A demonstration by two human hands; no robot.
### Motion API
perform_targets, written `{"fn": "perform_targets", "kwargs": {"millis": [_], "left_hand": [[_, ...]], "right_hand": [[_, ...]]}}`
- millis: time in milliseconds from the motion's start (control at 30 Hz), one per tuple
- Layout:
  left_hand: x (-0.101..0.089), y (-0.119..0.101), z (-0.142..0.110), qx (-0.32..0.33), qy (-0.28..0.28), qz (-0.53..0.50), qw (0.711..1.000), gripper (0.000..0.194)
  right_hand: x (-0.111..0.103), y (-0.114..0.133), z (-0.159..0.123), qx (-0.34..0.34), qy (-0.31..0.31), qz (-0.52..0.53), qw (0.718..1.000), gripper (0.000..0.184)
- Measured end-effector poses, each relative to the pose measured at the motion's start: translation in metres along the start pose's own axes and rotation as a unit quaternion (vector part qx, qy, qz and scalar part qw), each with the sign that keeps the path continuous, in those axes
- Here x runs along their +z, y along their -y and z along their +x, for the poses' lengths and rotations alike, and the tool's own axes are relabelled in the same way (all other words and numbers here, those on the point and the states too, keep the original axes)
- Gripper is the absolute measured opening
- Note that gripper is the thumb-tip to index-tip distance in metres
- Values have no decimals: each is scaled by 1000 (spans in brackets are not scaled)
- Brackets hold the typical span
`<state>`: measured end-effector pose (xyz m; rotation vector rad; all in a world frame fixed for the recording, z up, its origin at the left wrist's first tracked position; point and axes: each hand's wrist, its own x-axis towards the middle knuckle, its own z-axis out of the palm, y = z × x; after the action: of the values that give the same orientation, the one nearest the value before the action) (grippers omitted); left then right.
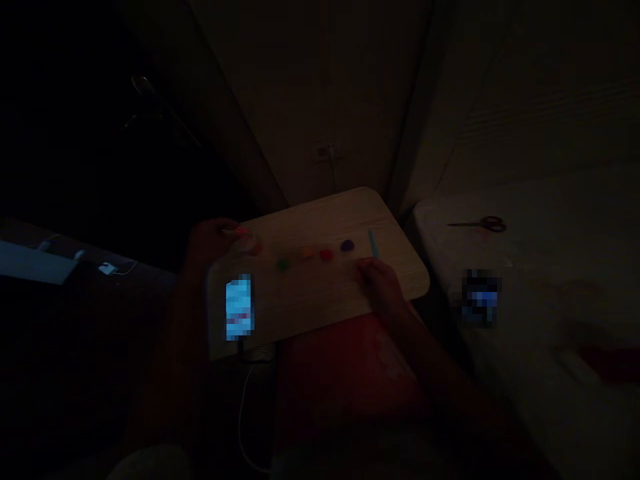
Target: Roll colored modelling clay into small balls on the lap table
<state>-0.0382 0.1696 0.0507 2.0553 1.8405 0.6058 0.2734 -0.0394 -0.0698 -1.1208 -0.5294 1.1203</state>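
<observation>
Head view, facing forward, angled down

Left hand (213, 237), nine o'clock: deep shadow, grip indistinct. Right hand (379, 280), four o'clock: fingertips dim, contents unclear. Lit screen (239, 308), eight o'clock: pixelated, unreadable. Red item (614, 363), between three and four o'clock: cut by right edge.

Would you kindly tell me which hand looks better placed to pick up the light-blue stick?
Probably the right hand: it is right next to the light-blue stick, while the left hand is at the opposite side of the table. It is too dark to tell whether either holds anything.
</observation>
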Motion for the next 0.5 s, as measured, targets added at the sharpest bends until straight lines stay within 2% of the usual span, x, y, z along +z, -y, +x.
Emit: {"fn": "perform_targets", "kwargs": {"millis": [100,267,367,467,500], "left_hand": [[3,-1,-2,-12,-21,-124,992,25],[17,-13,-20,-45,4,-332,942,34],[39,-28,-40,-25,18,-439,898,35],[72,-50,-66,-7,72,-483,873,37],[84,-59,-76,2,75,-488,870,37]], "right_hand": [[-2,0,-1,2,-9,2,1000,19],[2,4,-2,-7,8,-17,1000,20],[8,7,-5,-7,51,-35,998,25],[17,10,-8,9,129,-33,991,40],[20,11,-10,17,156,-30,987,46]]}}
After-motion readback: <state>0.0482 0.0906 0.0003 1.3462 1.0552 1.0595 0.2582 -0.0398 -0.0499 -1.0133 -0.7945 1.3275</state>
